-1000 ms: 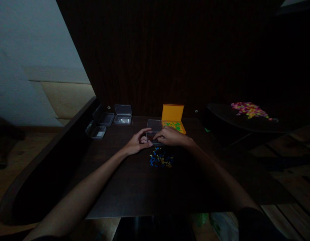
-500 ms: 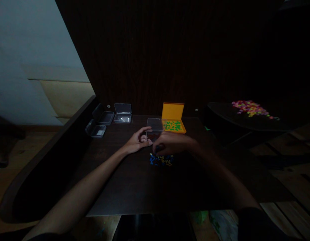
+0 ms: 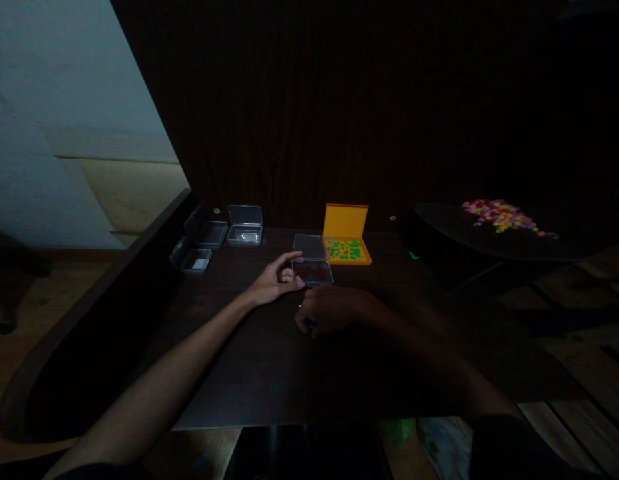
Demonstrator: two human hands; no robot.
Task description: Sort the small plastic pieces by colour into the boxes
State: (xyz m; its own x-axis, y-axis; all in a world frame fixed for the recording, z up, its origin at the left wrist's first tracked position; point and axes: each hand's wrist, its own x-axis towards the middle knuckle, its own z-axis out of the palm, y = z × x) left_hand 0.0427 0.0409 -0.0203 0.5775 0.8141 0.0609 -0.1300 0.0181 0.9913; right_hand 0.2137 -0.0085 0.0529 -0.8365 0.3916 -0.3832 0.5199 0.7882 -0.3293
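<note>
A clear plastic box (image 3: 323, 283) with its lid raised lies on the table, dark reddish pieces (image 3: 317, 272) inside it. My left hand (image 3: 279, 280) grips the box's left end, thumb at the front corner and index finger toward the hinge. In front of the box, my right hand (image 3: 329, 310) is bent down over the spot of the small pieces, fingers drawn together. A bit of blue (image 3: 312, 326) shows at its fingertips; whether it is held or lying on the table I cannot tell. The hand covers the rest of the pile.
Behind and right stands an open yellow box (image 3: 345, 220) with green pieces (image 3: 347, 251). Open clear cases (image 3: 245, 233) sit at the back left beside the table's raised side panel (image 3: 89, 320). A heap of colourful beads (image 3: 502, 217) lies on a surface to the right.
My right hand has moved from the clear box down toward me, onto the blue and yellow pile, uncovering the reddish pieces in the box. My left hand stays put.
</note>
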